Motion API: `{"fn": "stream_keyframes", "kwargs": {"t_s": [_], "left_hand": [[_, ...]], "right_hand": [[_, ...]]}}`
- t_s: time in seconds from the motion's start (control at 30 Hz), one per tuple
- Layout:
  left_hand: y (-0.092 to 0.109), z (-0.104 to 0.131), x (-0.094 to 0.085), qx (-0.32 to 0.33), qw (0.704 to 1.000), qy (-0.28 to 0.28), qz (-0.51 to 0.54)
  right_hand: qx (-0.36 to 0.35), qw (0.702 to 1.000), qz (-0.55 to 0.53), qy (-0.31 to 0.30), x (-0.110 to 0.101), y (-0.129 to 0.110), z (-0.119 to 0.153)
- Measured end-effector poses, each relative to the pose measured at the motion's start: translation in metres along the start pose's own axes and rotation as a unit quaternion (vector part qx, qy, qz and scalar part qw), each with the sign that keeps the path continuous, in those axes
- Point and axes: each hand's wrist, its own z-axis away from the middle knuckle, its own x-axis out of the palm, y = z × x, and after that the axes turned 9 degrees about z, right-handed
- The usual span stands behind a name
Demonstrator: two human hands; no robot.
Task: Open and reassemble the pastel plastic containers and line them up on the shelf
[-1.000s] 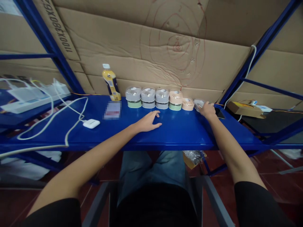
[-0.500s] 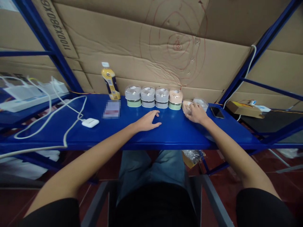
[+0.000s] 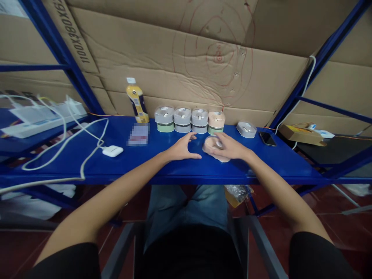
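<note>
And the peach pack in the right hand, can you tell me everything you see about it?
The peach pack is low and rounded, with a shiny, see-through cover that looks like plastic and a pale round mark on top. It looks closed. The right hand holds it, hiding part of it. It is turned at an angle, nearer you than the peach-and-green stack; whether it touches the blue table is hard to tell. The left hand is apart from it.

Black top (image 3: 190,252), short black sleeves (image 3: 68,260), blue jeans (image 3: 187,217).
</note>
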Motion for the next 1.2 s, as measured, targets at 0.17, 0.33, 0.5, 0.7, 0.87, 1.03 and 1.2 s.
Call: {"fn": "stream_keyframes", "kwargs": {"t_s": [0.17, 0.33, 0.5, 0.7, 0.87, 1.03, 1.2], "left_hand": [[-0.004, 0.0, -0.002, 0.031, 0.999, -0.016, 0.04], [-0.002, 0.002, -0.005, 0.004, 0.999, 0.011, 0.03], [-0.002, 0.002, -0.007, -0.013, 0.999, 0.037, -0.03], [0.0, 0.002, -0.011, 0.048, 0.994, -0.049, -0.086], [-0.002, 0.001, -0.017, 0.043, 0.994, -0.051, -0.083], [0.0, 0.003, -0.017, 0.031, 0.995, -0.048, -0.086], [0.0, 0.0, -0.026, 0.026, 0.996, 0.009, -0.083]], "right_hand": [[-0.111, 0.992, -0.057, 0.011, 0.013, -0.036, -0.025], [-0.118, 0.987, -0.109, 0.023, 0.024, -0.03, -0.049], [-0.044, 0.984, -0.148, 0.091, 0.022, 0.005, -0.043], [0.105, 0.98, -0.145, 0.082, 0.018, 0.048, -0.023], [0.155, 0.973, -0.161, 0.062, 0.018, 0.056, -0.019], [0.159, 0.971, -0.166, 0.059, 0.019, 0.054, -0.02], [0.161, 0.972, -0.16, 0.06, 0.02, 0.056, -0.02]]}}
